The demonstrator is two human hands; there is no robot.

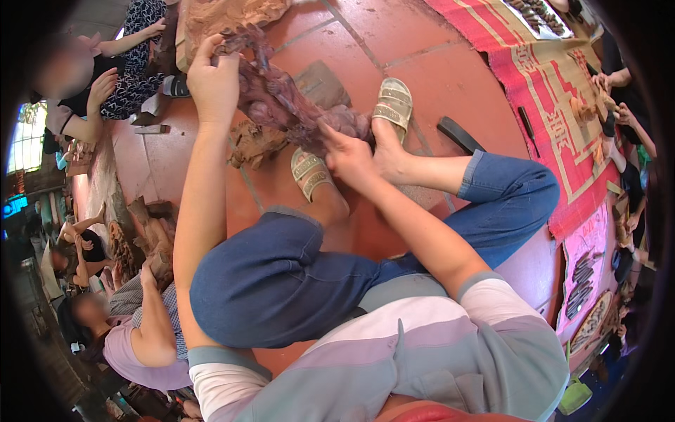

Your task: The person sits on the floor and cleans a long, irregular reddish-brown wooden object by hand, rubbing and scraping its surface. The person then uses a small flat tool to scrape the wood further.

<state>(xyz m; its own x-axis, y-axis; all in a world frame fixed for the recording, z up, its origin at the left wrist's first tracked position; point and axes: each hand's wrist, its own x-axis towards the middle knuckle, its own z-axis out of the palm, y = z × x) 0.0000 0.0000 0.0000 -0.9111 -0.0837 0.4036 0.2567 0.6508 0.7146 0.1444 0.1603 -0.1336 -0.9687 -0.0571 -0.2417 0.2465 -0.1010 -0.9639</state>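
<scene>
A dark reddish-brown wood carving with knobbly, openwork forms is held out in front of me, tilted from upper left to lower right. My left hand is closed round its upper end, by the curled openwork part. At the lower end my right hand grips the carving, its index finger laid along the surface. The fingertips of both hands are partly hidden. Behind the carving a squared wooden block lies on the floor, and a rough brown piece of wood sits below it near my left sandal.
Red floor tiles lie under my sandalled feet. A black brush-like bar rests right of my right foot. A red and tan woven mat spreads at the right, with people working along it. Other people sit at the left, near larger carvings.
</scene>
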